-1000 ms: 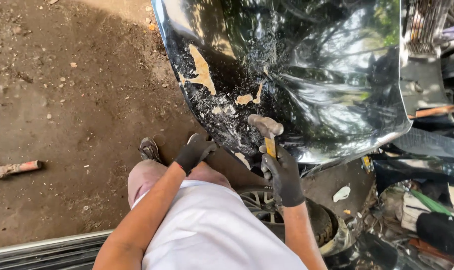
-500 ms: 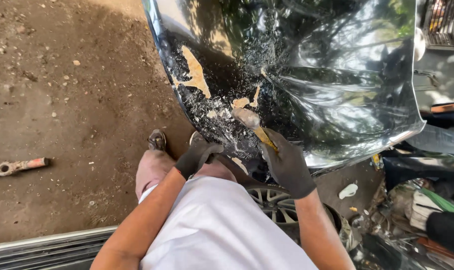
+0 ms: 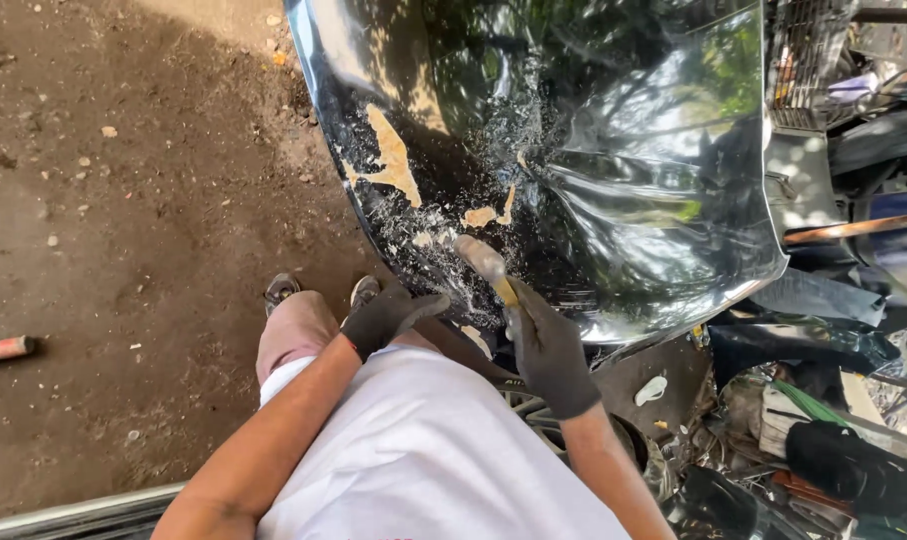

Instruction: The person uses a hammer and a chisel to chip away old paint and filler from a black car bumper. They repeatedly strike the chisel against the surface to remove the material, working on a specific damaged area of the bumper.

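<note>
1. Bare dirt ground (image 3: 123, 230) fills the left of frame; junk pile (image 3: 833, 430) crowds lower right.
2. Glossy black car panel (image 3: 623, 170), centre-top, dented, tan patches.
3. Right hand (image 3: 548, 350) fingers wrapped around hammer (image 3: 485, 265).
4. Left hand (image 3: 388, 315) fingers loosely together, at the panel's lower edge.

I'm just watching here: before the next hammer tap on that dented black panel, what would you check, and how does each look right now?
1. Grip: right hand, gloved, wrapped round the hammer handle: ok.
2. Hammer head meets the chipped patch of the black panel: ok.
3. Left hand, gloved, lies at the panel's lower edge, beside the head, not under it: ok.
4. Feet: shoes on dirt ground, beside the panel: ok.
5. Eye protection: cannot tell.
6. Panel firmly propped: cannot tell.
</note>
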